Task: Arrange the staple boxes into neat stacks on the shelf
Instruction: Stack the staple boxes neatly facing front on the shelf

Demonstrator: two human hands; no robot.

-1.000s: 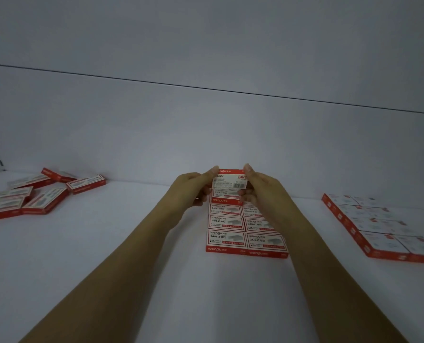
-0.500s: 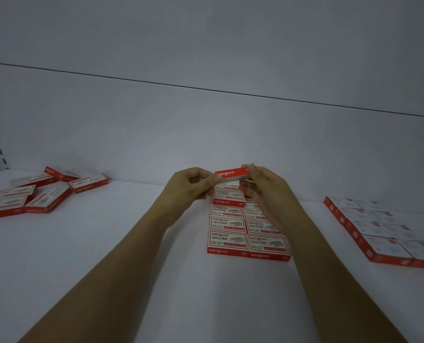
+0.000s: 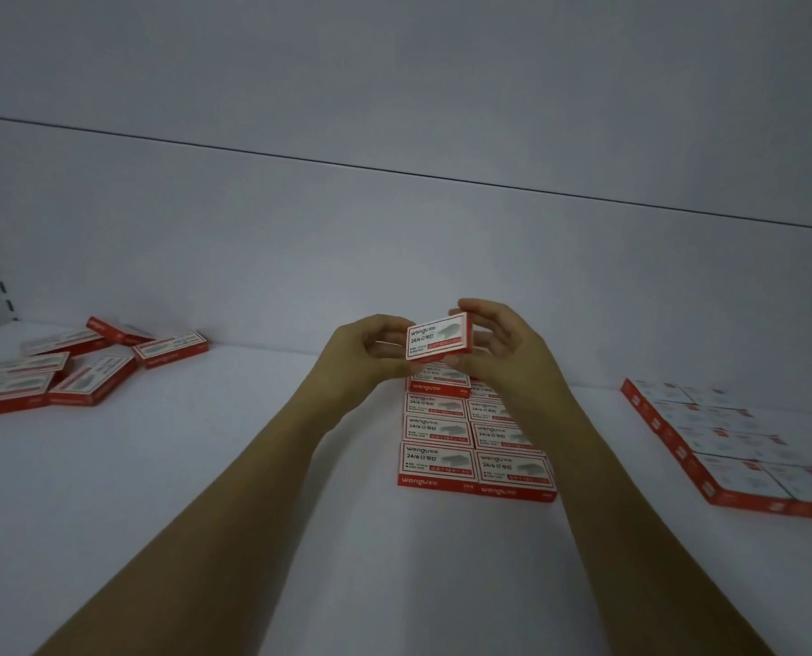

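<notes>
Head view. Pinched between curled fingers (image 3: 390, 324) of the left hand (image 3: 361, 357) and of the right hand (image 3: 513, 348), one at each short end: a single staple box (image 3: 438, 337), printed face toward the camera, slightly tilted, held in the air. Just below it, the far end of a tidy block of boxes (image 3: 442, 459), two wide, lying flat on the white shelf (image 3: 252, 466). Far left, near the back panel (image 3: 394, 253), a loose scatter of boxes (image 3: 82, 376). Well to the right, another flat block (image 3: 726, 447).

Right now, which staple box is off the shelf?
The box pinched between the left hand and right hand, printed face toward the camera; the rest lie in groups on the shelf.
</notes>
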